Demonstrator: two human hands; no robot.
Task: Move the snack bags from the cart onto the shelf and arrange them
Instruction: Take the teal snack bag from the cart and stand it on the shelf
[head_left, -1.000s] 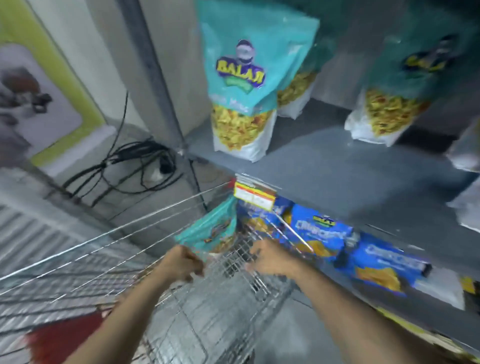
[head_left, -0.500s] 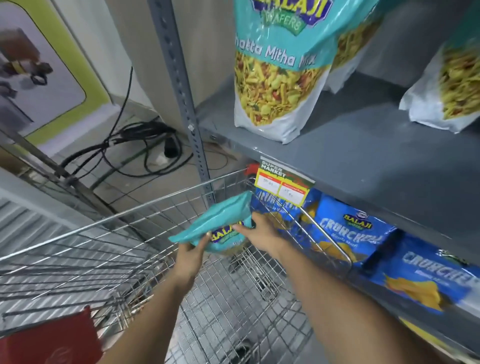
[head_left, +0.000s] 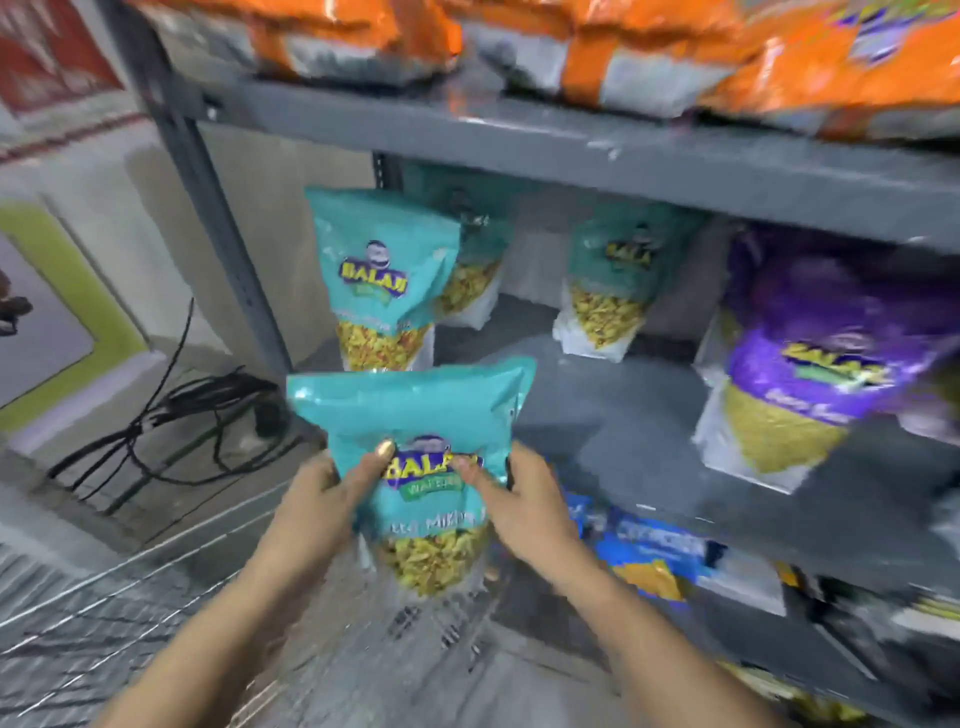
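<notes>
Teal snack bag (head_left: 415, 415) is now held upright in front of the grey shelf (head_left: 597, 415), raised from the cart (head_left: 104, 613) (half a second ago it lay flat over the basket). It is gripped at its sides by the left hand (head_left: 317, 514) and right hand (head_left: 524, 509), both closed on it.

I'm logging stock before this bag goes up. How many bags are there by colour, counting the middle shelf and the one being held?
Teal bags on the middle shelf: 3
Held teal bag, in left hand and right hand: 1
Purple bag: 1 clear; the right edge is too blurred to count
Total: 5
</notes>
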